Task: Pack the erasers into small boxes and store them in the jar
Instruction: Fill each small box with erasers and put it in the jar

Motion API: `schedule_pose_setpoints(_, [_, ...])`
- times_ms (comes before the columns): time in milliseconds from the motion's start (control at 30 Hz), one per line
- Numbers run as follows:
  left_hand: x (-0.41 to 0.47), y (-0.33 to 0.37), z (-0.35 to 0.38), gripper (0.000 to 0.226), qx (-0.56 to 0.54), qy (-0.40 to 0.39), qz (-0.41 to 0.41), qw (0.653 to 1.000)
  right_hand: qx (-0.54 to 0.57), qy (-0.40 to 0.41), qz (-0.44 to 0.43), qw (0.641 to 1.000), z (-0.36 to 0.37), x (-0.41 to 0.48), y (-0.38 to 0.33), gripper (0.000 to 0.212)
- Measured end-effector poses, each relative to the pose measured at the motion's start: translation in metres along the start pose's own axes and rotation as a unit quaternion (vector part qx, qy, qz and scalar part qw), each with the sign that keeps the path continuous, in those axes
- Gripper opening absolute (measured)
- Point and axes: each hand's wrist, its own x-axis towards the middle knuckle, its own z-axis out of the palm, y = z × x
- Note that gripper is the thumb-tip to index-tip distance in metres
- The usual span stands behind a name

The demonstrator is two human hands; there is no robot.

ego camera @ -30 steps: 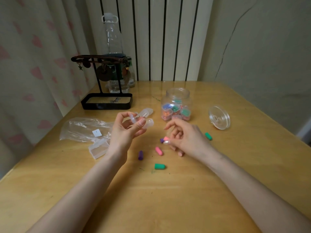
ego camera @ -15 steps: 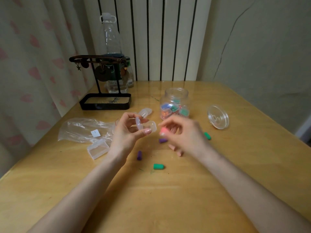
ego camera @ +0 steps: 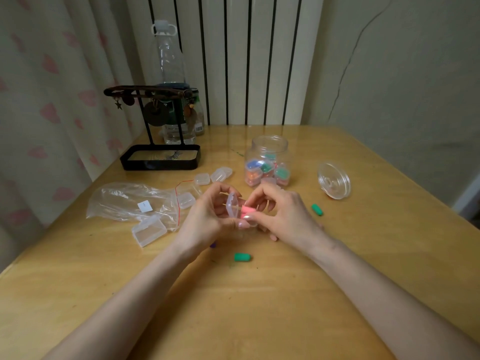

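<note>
A: What is found nearest on the table [ego camera: 233, 315]?

B: One green eraser [ego camera: 242, 257] is left loose just beyond the forearms, and a purple eraser [ego camera: 213, 245] is half hidden under the left wrist. Both appear to be kept within easy reach for later boxes.

A: How are the hands engaged?

B: An open small box [ego camera: 232, 207] is pinched in the left hand [ego camera: 207, 219], its flap swung up so that the mouth is turned toward the other hand. A pink eraser [ego camera: 248, 211] is gripped between thumb and fingers of the right hand [ego camera: 285, 216] and is held right at that mouth. Whether it is already partly inside cannot be told. Insertion is judged to be the step in hand, and the flap is not yet shut.

A: What is seen around them?

B: A second green eraser [ego camera: 317, 209] is lying to the right, apart from the hand. To the left, a flat rectangular box [ego camera: 148, 229] is set beside a plastic bag [ego camera: 124, 201]. Spare small boxes [ego camera: 202, 179] are laid out just beyond the hands, apparently as a supply.

A: And farther back?

B: The jar [ego camera: 270, 144] is stood open behind the hands, and filled boxes can be seen through its wall. Its glass lid [ego camera: 333, 180] is laid aside to the right, so the mouth is kept free. At the far edge, a black stand [ego camera: 161, 159] and a clear bottle [ego camera: 168, 74] are placed out of the way.
</note>
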Motion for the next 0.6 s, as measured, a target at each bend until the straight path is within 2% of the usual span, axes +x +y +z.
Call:
schedule_pose_setpoints(300, [-0.001, 0.007, 0.001, 0.045, -0.016, -0.001, -0.009, 1.000, 0.104, 0.063, 0.068, 0.990, -0.006, 0.001, 0.004, 0.006])
schedule_pose_setpoints(500, [-0.002, 0.006, 0.000, 0.046, -0.029, -0.004, -0.006, 1.000, 0.075, 0.027, 0.072, 0.994, -0.002, 0.003, 0.008, 0.004])
schedule_pose_setpoints(600, [-0.001, 0.003, -0.001, 0.047, -0.048, -0.006, -0.007, 0.999, 0.084, 0.049, 0.070, 0.993, -0.016, 0.006, 0.008, 0.008])
